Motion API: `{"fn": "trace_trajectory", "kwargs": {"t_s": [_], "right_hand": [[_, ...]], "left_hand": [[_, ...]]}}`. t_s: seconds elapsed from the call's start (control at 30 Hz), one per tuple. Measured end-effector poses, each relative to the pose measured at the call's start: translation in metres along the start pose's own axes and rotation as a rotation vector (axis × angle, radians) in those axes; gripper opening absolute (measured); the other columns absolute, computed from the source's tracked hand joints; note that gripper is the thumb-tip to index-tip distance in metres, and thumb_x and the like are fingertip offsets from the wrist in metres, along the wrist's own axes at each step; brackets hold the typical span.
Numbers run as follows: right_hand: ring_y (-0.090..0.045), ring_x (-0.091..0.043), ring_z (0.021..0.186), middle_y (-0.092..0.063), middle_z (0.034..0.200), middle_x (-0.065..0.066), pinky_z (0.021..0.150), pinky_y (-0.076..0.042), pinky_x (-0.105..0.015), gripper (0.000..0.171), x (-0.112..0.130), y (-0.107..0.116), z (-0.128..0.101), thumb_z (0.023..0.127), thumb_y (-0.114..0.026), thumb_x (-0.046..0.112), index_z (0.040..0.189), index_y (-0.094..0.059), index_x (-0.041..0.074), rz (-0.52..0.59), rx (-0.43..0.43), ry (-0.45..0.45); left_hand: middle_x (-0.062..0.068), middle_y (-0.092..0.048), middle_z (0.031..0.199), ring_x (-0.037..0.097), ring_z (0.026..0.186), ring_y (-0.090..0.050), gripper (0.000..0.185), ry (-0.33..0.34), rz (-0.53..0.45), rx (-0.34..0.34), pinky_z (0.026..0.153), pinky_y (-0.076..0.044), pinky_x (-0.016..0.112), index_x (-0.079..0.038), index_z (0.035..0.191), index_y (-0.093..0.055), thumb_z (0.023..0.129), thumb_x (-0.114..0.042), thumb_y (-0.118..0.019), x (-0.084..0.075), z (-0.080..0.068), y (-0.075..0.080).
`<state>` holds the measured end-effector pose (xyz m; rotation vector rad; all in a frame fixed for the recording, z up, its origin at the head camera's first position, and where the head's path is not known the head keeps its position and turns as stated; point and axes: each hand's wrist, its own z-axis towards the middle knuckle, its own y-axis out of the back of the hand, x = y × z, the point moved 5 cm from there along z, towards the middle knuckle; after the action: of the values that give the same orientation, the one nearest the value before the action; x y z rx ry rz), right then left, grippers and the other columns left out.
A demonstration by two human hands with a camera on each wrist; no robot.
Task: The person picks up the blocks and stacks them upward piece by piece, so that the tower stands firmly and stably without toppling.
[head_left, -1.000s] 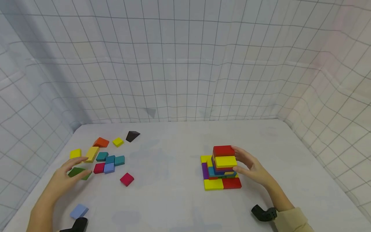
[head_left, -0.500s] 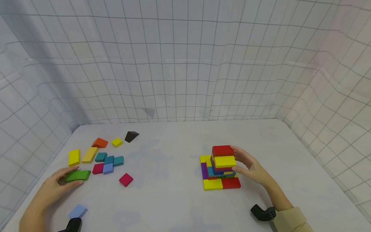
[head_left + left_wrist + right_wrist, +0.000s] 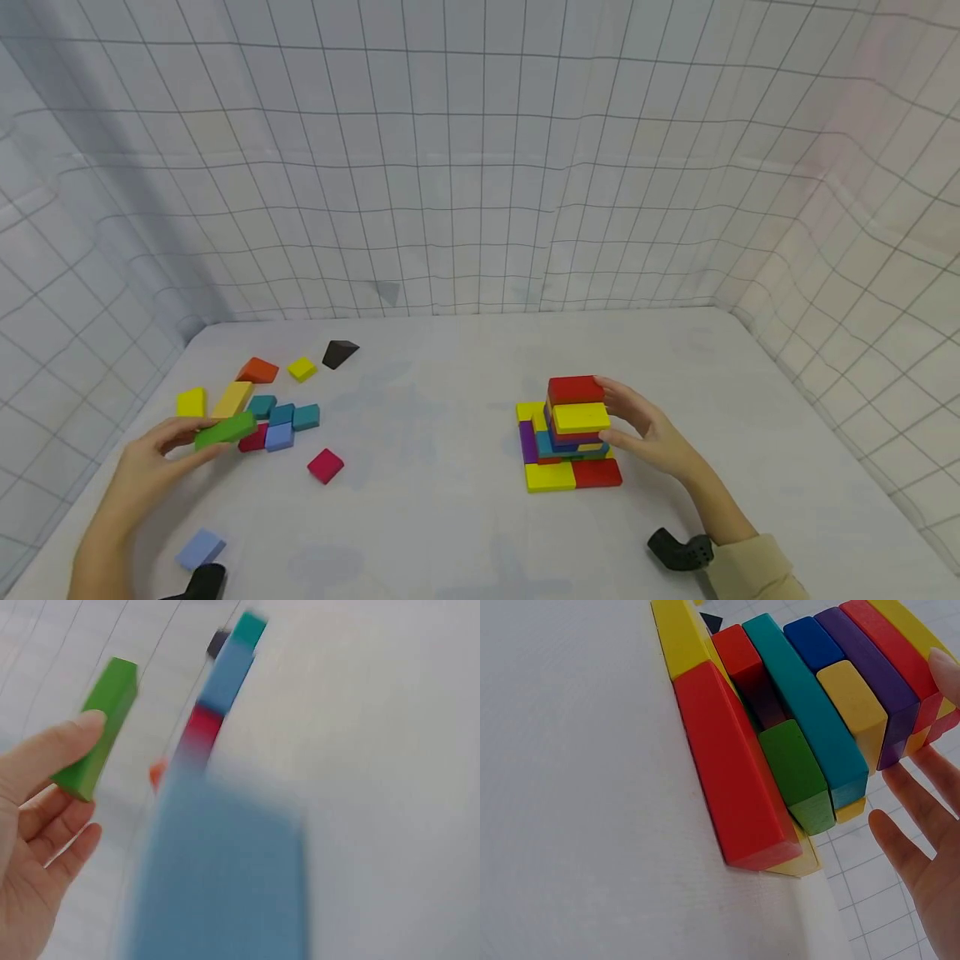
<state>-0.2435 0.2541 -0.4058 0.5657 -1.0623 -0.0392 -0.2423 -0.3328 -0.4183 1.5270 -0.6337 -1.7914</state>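
Note:
In the head view my left hand (image 3: 153, 467) holds a green block (image 3: 227, 429) between thumb and fingers, over the left part of the table. The left wrist view has the thumb on one side of this long green block (image 3: 103, 724). My right hand (image 3: 651, 429) touches the right side of a tower of coloured blocks (image 3: 577, 415). Its thumb lies near the yellow upper block (image 3: 581, 417), its fingers beside the red top block (image 3: 576, 389). In the right wrist view the teal block (image 3: 806, 705) lies across the middle layers, above a green block (image 3: 796, 769).
Around the left hand lie yellow blocks (image 3: 191, 402), teal blocks (image 3: 306, 417), a crimson block (image 3: 326, 466) and a light blue block (image 3: 201, 548). Farther back are an orange block (image 3: 257, 370) and a dark block (image 3: 340, 353). A gridded curtain (image 3: 480, 167) surrounds the white table (image 3: 435, 517).
My left hand has closed on the green block, lifted it and shifted it slightly right and away from me. My right hand stays at the tower.

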Motion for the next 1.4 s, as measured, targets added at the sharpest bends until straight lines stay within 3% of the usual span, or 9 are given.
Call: {"fn": "trace_trajectory", "kwargs": {"t_s": [0.07,0.13,0.3,0.5,0.7,0.83,1.0,1.27,1.4], "right_hand": [[-0.047,-0.005,0.116,-0.043,0.137,0.0,0.095,-0.041,-0.027,0.065,0.0,0.001,-0.001,0.082,-0.062,-0.001,0.14,-0.033,0.006,-0.004,-0.002,-0.005],[-0.047,-0.004,0.116,-0.043,0.137,-0.002,0.095,-0.042,-0.028,0.065,0.0,0.001,-0.001,0.082,-0.062,-0.001,0.14,-0.033,0.006,-0.005,-0.003,-0.01],[-0.046,-0.005,0.117,-0.041,0.139,-0.006,0.095,-0.04,-0.025,0.065,0.0,0.001,-0.001,0.083,-0.061,-0.001,0.141,-0.032,0.006,0.005,0.014,-0.008],[-0.045,-0.006,0.118,-0.04,0.139,-0.003,0.096,-0.04,-0.025,0.065,-0.001,0.0,0.0,0.084,-0.061,-0.001,0.141,-0.031,0.006,0.009,0.026,0.004],[-0.046,-0.007,0.118,-0.041,0.139,-0.003,0.096,-0.04,-0.026,0.065,-0.002,0.0,0.0,0.084,-0.061,0.0,0.141,-0.031,0.007,0.008,0.021,0.001],[-0.045,-0.007,0.119,-0.04,0.139,-0.001,0.096,-0.04,-0.026,0.065,-0.003,0.0,-0.001,0.084,-0.06,0.0,0.142,-0.031,0.007,0.019,0.032,-0.005],[-0.046,-0.009,0.119,-0.04,0.14,-0.005,0.097,-0.039,-0.026,0.066,-0.001,0.0,0.0,0.084,-0.06,-0.002,0.142,-0.03,0.007,0.02,0.04,0.01],[-0.045,-0.01,0.12,-0.041,0.138,-0.009,0.096,-0.039,-0.026,0.067,0.003,-0.001,0.0,0.083,-0.06,-0.004,0.142,-0.029,0.007,0.028,0.04,0.018],[-0.045,-0.01,0.12,-0.042,0.137,-0.007,0.096,-0.039,-0.025,0.067,0.003,0.0,0.0,0.083,-0.06,-0.004,0.142,-0.03,0.007,0.024,0.039,0.021]], "left_hand": [[-0.028,-0.046,0.097,-0.011,0.084,-0.039,0.044,-0.08,-0.047,-0.029,0.065,-0.036,0.004,-0.002,0.114,-0.059,0.08,-0.028,-0.07,-0.027,0.005,-0.006],[-0.025,-0.048,0.097,-0.01,0.084,-0.041,0.038,-0.172,-0.111,-0.057,0.068,-0.037,0.003,-0.001,0.111,-0.06,0.079,-0.02,-0.072,-0.06,0.01,-0.016],[-0.002,-0.059,0.097,-0.002,0.084,-0.049,0.032,-0.404,-0.241,-0.089,0.071,-0.041,0.005,-0.005,0.104,-0.063,0.074,-0.005,-0.075,-0.142,0.019,-0.053],[0.002,-0.061,0.098,0.011,0.085,-0.053,0.031,-0.585,-0.351,-0.019,0.074,-0.046,0.017,-0.007,0.1,-0.065,0.071,-0.009,-0.078,-0.223,0.013,-0.112],[0.0,-0.06,0.097,0.012,0.086,-0.052,0.028,-0.667,-0.419,0.113,0.077,-0.049,0.025,-0.006,0.097,-0.065,0.073,-0.014,-0.077,-0.284,-0.004,-0.165],[0.001,-0.057,0.099,0.013,0.09,-0.05,0.028,-0.703,-0.414,0.16,0.079,-0.05,0.027,-0.006,0.098,-0.064,0.075,-0.016,-0.076,-0.31,-0.014,-0.188],[0.004,-0.054,0.101,0.015,0.095,-0.047,0.029,-0.741,-0.341,0.139,0.08,-0.05,0.025,-0.004,0.101,-0.064,0.076,-0.015,-0.075,-0.326,-0.019,-0.201],[0.004,-0.055,0.097,0.015,0.087,-0.049,0.032,-0.928,-0.129,-0.052,0.077,-0.045,0.022,-0.006,0.097,-0.067,0.074,-0.025,-0.077,-0.341,-0.024,-0.207],[0.002,-0.054,0.096,0.015,0.089,-0.049,0.031,-0.97,-0.051,-0.134,0.081,-0.043,0.026,-0.009,0.096,-0.069,0.074,-0.03,-0.076,-0.343,-0.025,-0.21]]}}
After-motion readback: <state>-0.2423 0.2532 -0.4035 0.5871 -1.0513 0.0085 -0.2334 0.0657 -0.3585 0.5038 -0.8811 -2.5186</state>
